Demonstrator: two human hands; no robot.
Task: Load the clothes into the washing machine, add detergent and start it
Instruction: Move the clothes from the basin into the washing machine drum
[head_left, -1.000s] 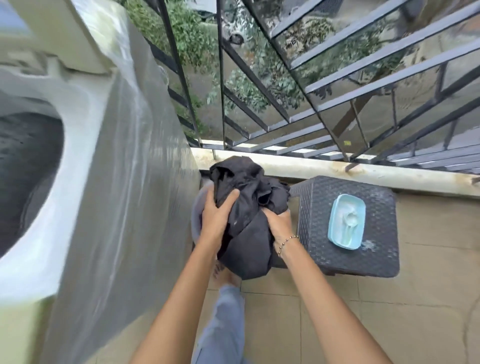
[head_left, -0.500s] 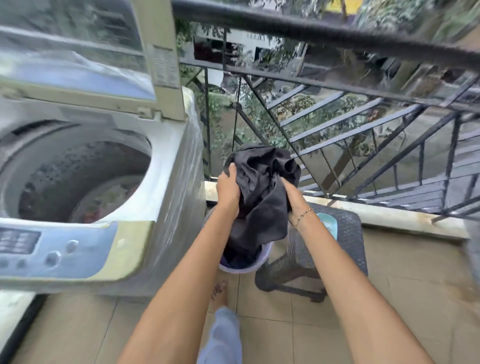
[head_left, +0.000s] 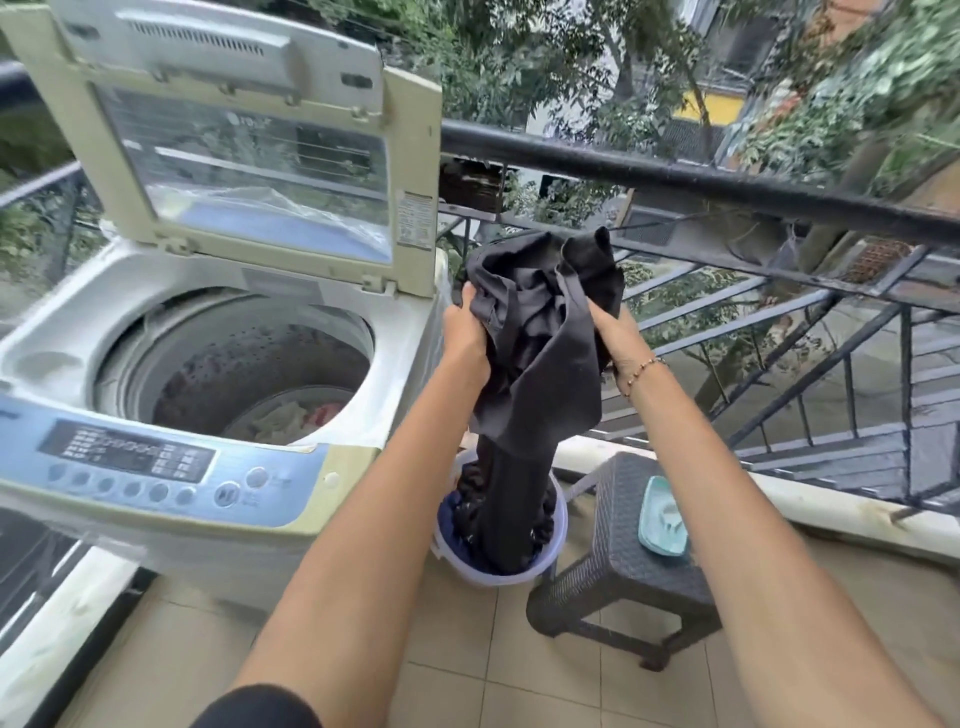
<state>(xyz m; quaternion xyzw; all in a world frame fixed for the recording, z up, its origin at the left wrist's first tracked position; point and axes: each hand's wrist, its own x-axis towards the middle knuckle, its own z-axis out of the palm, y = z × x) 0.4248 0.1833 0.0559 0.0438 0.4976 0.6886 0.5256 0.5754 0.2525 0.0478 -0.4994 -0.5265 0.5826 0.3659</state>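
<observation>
A bundle of dark grey clothes (head_left: 540, 338) hangs in the air to the right of the top-loading washing machine (head_left: 400, 364). My left hand (head_left: 465, 327) grips its left side and my right hand (head_left: 605, 330) grips its right side. The cloth's lower end trails down into a pale bucket (head_left: 498, 569) on the floor, which holds more dark clothes. The machine's lid (head_left: 244, 150) stands open, and a few light and red garments (head_left: 296, 418) lie at the bottom of the drum. On a dark wicker stool (head_left: 618, 551) sits a light blue detergent container (head_left: 662, 517).
The machine's control panel (head_left: 140, 467) faces me at the lower left. A black metal balcony railing (head_left: 727, 192) runs behind the bundle and along the right. The floor is beige tile (head_left: 467, 665). Trees and buildings lie beyond the railing.
Both hands have lifted the dark bundle up out of the bucket, from bucket level to the height of the machine's top. My view has risen from the floor to the open machine.
</observation>
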